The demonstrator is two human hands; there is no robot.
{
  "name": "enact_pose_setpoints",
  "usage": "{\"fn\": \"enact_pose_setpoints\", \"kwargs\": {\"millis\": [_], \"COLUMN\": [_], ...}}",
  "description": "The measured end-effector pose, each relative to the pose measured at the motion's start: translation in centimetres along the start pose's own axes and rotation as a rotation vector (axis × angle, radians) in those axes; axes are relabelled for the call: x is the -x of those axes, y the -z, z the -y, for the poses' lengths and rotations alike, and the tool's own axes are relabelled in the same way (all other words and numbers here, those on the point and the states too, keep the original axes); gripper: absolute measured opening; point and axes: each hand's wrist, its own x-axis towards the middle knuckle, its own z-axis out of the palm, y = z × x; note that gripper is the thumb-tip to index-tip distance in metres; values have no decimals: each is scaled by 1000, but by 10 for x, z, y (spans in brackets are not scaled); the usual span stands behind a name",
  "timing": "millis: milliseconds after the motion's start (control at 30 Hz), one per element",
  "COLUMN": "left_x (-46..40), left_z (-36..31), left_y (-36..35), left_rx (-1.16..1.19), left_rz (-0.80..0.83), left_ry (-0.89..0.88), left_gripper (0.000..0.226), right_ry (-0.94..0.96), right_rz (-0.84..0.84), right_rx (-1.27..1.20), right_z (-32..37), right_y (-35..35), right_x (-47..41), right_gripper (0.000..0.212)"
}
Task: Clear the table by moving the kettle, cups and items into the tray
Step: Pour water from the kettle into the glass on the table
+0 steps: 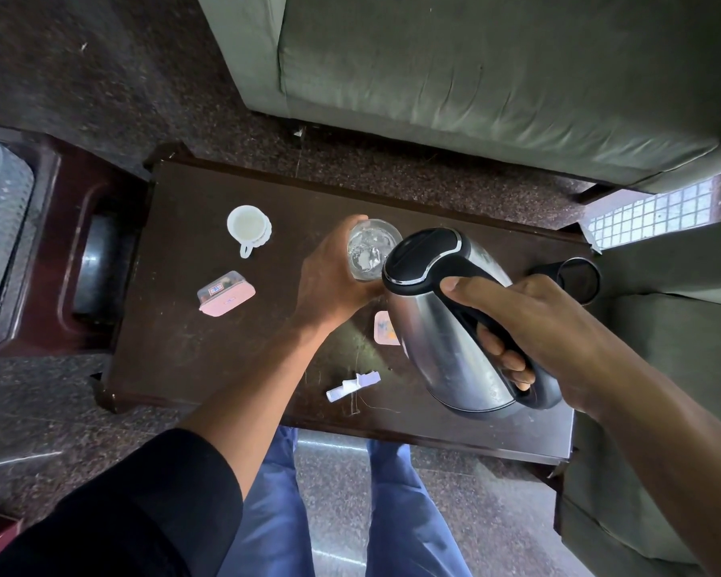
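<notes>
My right hand (529, 326) grips the black handle of a steel kettle (446, 339), lifted and tilted above the dark wooden table (192, 347), its spout toward a clear glass (371, 249). My left hand (334, 276) holds that glass, which has water in it. A white cup (248, 226) stands at the table's far left. A pink box (225, 294) lies left of my left forearm. A pink sachet (386, 326) shows partly behind the kettle. A torn white wrapper (352, 386) lies near the front edge. The dark red tray (51, 260) sits left of the table with the kettle's black base (98, 268) in it.
A dark tumbler (575, 279) lies on its side at the table's right end. A grey-green sofa (496, 77) stands beyond the table and an armchair (662, 410) at its right. My legs in blue trousers are under the near edge.
</notes>
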Motion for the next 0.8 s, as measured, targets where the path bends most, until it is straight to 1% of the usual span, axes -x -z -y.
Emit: {"fn": "enact_pose_setpoints", "kwargs": {"millis": [400,600,733,800], "left_x": [1,-4,-9,-12], "left_z": [7,7,4,4], "left_y": [-3,-2,1,1], "left_rx": [11,36,58,83], "left_rz": [-17,-48,-83,-90], "left_ry": [-2,-39,-61,-65], "left_gripper": [97,91,81,81], "right_ry": [41,148,237,284], "right_rz": [-18,-32,-39,-49], "right_rx": [-8,-54,-110,-144], "right_z": [-16,-35,-43,-48], "right_y": [-4,-4,-4,-2], "right_x": [0,-1,-1,-1], "right_gripper": [73,76,78,80]}}
